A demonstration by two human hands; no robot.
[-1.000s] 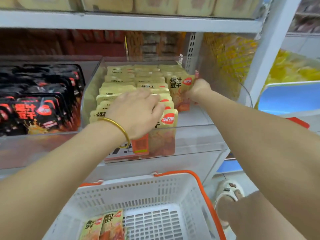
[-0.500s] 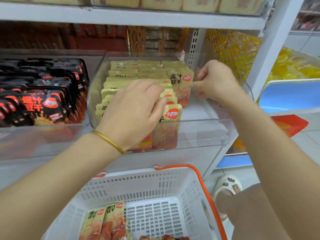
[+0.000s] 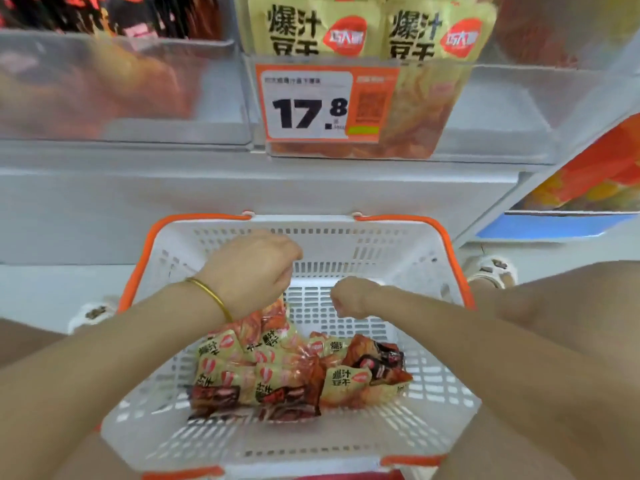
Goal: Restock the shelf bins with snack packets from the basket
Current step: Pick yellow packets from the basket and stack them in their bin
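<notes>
Closest to me, the snack packets (image 3: 277, 372) sit heaped in the near half of the basket (image 3: 346, 233), so there's plenty left to shelve. Both hands hang apart just above them, I'd guess lining up a grab. Right hand (image 3: 349, 296) is balled up and empty. Left hand (image 3: 249, 271) has its fingers tucked under, can't tell. Further up, the shelf bin (image 3: 502, 109) behind its price tag (image 3: 311, 102) looks full at the front.

Bare forearms (image 3: 121, 341), thin gold bangle (image 3: 211, 299) on left wrist, white decorated sandals (image 3: 491, 270)

The price tag (image 3: 308, 105) on the bin (image 3: 502, 109) reads 17.8; packets (image 3: 311, 29) in it and in the basket (image 3: 398, 244) read 爆汁豆干.
</notes>
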